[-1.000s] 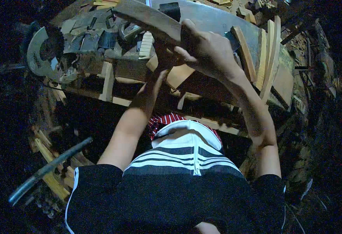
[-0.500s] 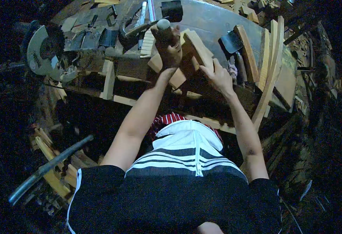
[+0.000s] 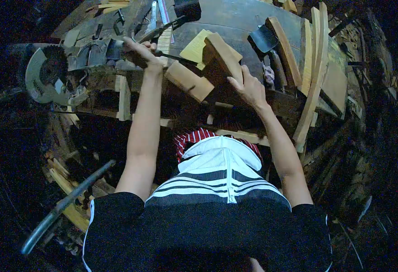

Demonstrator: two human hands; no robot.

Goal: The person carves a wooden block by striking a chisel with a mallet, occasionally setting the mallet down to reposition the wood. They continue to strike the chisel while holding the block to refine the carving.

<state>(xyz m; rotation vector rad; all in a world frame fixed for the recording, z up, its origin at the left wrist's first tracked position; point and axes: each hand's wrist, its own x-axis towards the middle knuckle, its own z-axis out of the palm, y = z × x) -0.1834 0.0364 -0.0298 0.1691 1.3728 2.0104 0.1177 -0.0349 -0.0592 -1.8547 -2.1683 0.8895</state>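
Note:
My left hand [image 3: 141,53] is closed around a chisel [image 3: 181,58], whose narrow dark blade points right across the bench edge. Below the blade lies a light wooden block [image 3: 189,81] with a small dark slot or mark in its face. My right hand [image 3: 250,88] grips the near end of a slightly curved wooden piece [image 3: 224,55], thumb on one side and fingers along the other. A yellowish flat board [image 3: 196,46] sits behind that piece. The chisel's handle is mostly hidden by my left hand.
Several tools lie along the workbench [image 3: 235,20], including a dark flat blade [image 3: 263,39] to the right. Long curved wooden strips [image 3: 316,86] lean at the right edge. A circular saw [image 3: 42,75] is at the left, and a metal pipe [image 3: 65,204] slants at lower left.
My left hand has swung left, away from the wooden block, and the chisel has turned from upright to nearly level. My right hand stays on the curved piece.

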